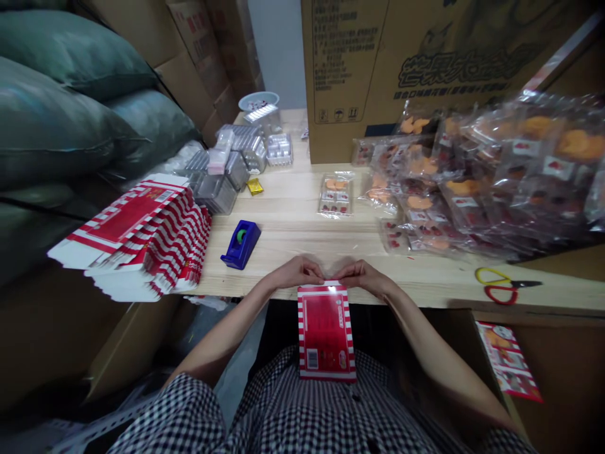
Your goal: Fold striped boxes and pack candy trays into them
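A red box with white-striped edges (326, 334) leans toward my body at the table's front edge, its printed back and barcode facing up. At its top end, my left hand (300, 272) pinches the left corner. My right hand (362, 276) grips the right corner of that same end, fingers bent close together. The fingertips of both hands nearly meet along the white top edge. Beyond them on the table lies a clear-wrapped tray of small sweets (336, 194). To the left sits a blue tape dispenser (242, 244) with a green core.
Flattened red-striped boxes (142, 233) are stacked at left, near clear plastic trays (220, 183) and a yellow packet (254, 186). Many wrapped sweet packs (463, 183) pile up at right, before a big carton (359, 75). Scissors (503, 285) lie near the right front edge.
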Available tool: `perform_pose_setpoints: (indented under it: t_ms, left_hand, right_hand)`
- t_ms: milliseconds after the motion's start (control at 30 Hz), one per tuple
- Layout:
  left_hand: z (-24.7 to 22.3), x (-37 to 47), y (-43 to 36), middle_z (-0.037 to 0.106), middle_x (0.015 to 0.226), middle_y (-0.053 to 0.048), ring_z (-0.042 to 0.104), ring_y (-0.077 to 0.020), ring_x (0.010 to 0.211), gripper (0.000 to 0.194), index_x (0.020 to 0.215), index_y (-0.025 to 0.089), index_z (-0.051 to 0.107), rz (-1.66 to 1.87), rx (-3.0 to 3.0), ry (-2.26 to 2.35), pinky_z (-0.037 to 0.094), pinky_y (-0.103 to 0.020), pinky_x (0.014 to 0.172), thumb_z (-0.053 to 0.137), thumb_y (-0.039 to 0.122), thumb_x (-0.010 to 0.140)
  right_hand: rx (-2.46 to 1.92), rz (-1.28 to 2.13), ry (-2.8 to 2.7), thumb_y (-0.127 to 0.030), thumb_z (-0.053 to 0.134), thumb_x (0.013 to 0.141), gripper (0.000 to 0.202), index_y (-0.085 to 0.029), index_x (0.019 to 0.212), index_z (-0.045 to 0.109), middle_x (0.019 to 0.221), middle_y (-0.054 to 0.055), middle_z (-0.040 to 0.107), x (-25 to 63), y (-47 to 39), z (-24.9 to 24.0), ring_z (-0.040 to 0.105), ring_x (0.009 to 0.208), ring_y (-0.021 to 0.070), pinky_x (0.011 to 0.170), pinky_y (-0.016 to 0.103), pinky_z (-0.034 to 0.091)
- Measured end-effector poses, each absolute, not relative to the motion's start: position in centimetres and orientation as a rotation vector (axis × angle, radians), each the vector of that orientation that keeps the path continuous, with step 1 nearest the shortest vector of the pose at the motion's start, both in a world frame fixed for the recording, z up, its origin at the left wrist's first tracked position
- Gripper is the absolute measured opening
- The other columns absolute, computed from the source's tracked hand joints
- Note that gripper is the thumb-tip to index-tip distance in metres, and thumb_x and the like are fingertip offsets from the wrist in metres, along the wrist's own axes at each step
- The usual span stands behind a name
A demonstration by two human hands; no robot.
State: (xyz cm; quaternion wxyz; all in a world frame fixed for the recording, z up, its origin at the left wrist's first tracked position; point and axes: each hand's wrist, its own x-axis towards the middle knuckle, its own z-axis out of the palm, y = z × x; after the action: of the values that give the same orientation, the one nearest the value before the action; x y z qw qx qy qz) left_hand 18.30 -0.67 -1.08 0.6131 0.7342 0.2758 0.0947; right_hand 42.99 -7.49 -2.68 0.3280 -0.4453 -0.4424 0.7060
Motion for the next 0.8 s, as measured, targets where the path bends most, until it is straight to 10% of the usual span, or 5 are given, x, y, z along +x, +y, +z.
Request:
perform_pose_setpoints:
  t_ms: [467,800]
  left_hand:
    - [-0.5,17.6,-2.6,0.075,0.079,-0.006,0.062,-0.0135,0.069,0.03,0.092,0.014,0.079,0.247,1.751,0.717,0.044,-0.021,0.063,0.069,0.04,0.084]
    - [1.6,17.1,-4.5,0.076,0.084,-0.007,0.062,-0.0136,0.07,0.03,0.096,0.013,0.078,0.288,1.672,0.717,0.045,-0.022,0.065,0.067,0.039,0.086]
  right_hand:
    - [-1.081,1.807,-1.078,-0.047,0.073,0.083,0.035,-0.028,0.113,0.074,0.113,0.004,0.075,42.2,-12.1,-1.2,0.066,0.112,0.0246,0.109,0.047,0.041]
    - [-1.086,1.726,-0.966,-0.041,0.074,0.083,0.026,-0.024,0.103,0.075,0.11,0.006,0.076,41.7,-13.2,-0.9,0.07,0.102,0.0208,0.099,0.039,0.049]
